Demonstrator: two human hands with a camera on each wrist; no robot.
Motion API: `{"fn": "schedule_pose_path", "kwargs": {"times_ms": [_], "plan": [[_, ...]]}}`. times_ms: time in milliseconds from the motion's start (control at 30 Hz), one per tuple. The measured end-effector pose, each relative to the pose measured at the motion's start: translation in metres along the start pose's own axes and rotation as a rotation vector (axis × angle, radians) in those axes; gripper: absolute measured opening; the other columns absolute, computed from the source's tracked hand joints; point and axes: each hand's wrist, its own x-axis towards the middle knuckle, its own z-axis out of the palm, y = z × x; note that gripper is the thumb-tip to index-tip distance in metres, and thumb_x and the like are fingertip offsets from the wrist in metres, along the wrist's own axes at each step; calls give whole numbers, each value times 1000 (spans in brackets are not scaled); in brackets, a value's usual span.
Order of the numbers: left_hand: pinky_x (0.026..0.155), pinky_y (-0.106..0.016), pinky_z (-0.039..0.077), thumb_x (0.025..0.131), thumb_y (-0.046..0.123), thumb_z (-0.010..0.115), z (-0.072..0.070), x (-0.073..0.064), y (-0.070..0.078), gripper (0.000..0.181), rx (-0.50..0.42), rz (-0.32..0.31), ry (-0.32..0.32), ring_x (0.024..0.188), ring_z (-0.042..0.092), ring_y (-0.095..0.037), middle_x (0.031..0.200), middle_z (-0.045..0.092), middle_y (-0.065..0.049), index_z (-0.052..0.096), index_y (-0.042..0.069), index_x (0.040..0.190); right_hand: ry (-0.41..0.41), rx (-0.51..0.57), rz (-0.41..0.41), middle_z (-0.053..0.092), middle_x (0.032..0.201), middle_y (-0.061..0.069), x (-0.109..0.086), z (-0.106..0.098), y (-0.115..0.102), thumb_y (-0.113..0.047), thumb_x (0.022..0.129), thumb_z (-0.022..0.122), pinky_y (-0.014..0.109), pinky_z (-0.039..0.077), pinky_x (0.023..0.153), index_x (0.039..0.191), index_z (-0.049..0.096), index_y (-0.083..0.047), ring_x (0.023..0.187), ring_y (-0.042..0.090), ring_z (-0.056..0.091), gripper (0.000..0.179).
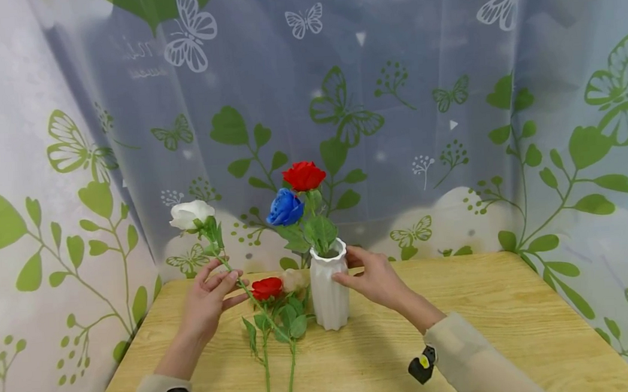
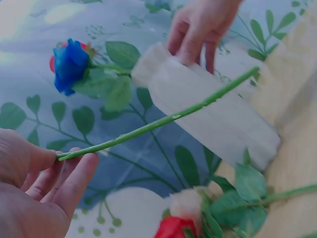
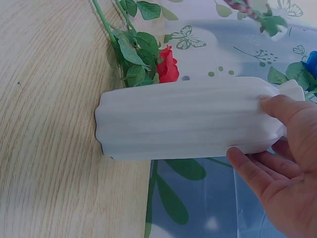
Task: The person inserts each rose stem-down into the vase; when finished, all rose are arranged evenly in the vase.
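My left hand (image 1: 207,298) pinches the green stem of a white rose (image 1: 192,215) between thumb and fingers. In the left wrist view the bare stem (image 2: 148,128) slants up and away from the fingertips, crossing in front of the vase. The white ribbed vase (image 1: 329,294) stands upright on the table, with a red rose (image 1: 304,176) and a blue rose (image 1: 285,207) in it. On its right side my right hand (image 1: 375,276) grips the vase near the neck, thumb on the front; the right wrist view shows fingers around the far side.
Left of the vase, another red rose (image 1: 267,289) and a pale rose (image 1: 293,280) lie on the wooden table (image 1: 436,344), stems toward the front edge. A patterned curtain (image 1: 426,171) with butterflies and leaves hangs behind the table and along both sides.
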Motion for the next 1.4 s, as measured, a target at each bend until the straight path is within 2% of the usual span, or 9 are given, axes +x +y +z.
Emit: {"fn": "schedule_pose_path", "kwargs": {"times_ms": [100, 267, 333, 600, 833, 1233, 1400], "plan": [[82, -35, 68, 108, 3, 56, 5, 3, 10, 59, -55, 39, 18, 94, 78, -12, 95, 75, 11, 24, 5, 158, -2, -2, -1, 73, 125, 8, 0, 0, -1, -33, 98, 78, 41, 65, 89, 149, 57, -7, 118, 31, 71, 60], [85, -36, 67, 108, 3, 57, 14, 8, 22, 35, -113, 85, 53, 94, 78, -12, 96, 75, 7, 39, 12, 137, -1, 5, 1, 73, 126, 9, 0, 0, -1, -32, 98, 78, 41, 65, 90, 150, 56, -6, 118, 31, 71, 62], [86, -36, 67, 108, 2, 56, 18, 10, 25, 32, -130, 100, 61, 94, 78, -13, 95, 75, 6, 41, 14, 133, -1, 9, 3, 73, 125, 9, 0, 0, -1, -32, 98, 78, 41, 65, 89, 150, 56, -6, 118, 31, 71, 63], [86, -37, 67, 107, 4, 58, 32, 16, 37, 32, -222, 170, 112, 95, 76, -16, 95, 75, 3, 38, 13, 131, 1, 6, -3, 74, 125, 7, 0, 1, 0, -31, 97, 79, 40, 65, 89, 150, 57, -8, 118, 30, 71, 61], [86, -39, 67, 106, 1, 58, 38, 22, 45, 28, -307, 235, 161, 93, 76, -20, 99, 75, -3, 44, 14, 126, 4, 5, 0, 74, 123, 7, 0, 1, 0, -31, 97, 79, 39, 65, 88, 148, 58, -9, 117, 30, 72, 59], [89, -42, 66, 104, -3, 59, 53, 28, 52, 27, -333, 303, 178, 89, 75, -21, 93, 77, -2, 50, 14, 122, 2, 12, 6, 73, 125, 9, -1, 1, 0, -31, 98, 78, 38, 66, 86, 151, 56, -7, 117, 32, 72, 62], [87, -40, 67, 103, -3, 60, 61, 33, 52, 28, -325, 325, 180, 91, 77, -22, 93, 77, -2, 51, 17, 121, 6, 13, 7, 73, 125, 10, -1, 1, -2, -30, 98, 78, 40, 65, 89, 151, 55, -6, 116, 30, 71, 63]]}}
